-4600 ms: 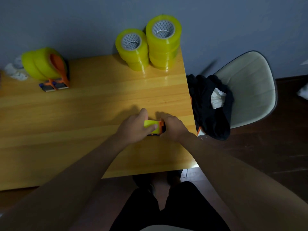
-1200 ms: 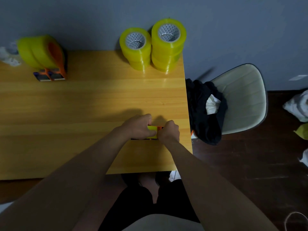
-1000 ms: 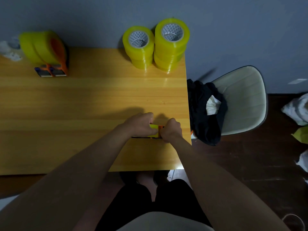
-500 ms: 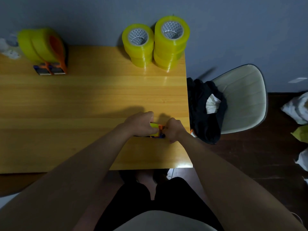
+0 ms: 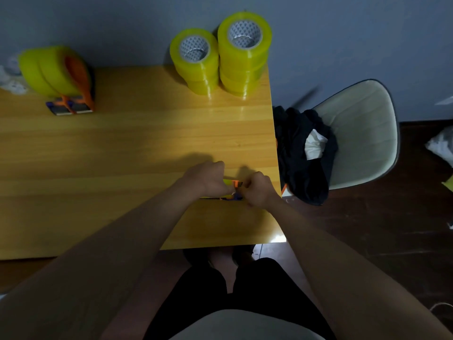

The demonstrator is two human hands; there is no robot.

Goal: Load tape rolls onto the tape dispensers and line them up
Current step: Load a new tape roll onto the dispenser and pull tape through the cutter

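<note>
Both hands, left [image 5: 208, 179] and right [image 5: 259, 190], grip a dispenser [image 5: 232, 190], seemingly loaded, near the bench's [image 5: 122, 155] right edge.

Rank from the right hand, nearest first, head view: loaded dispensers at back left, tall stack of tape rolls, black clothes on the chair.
From the right hand:
1. black clothes, just right, past the table edge on the chair.
2. tall stack of tape rolls, straight back at the far right corner.
3. loaded dispensers, far back left.
</note>
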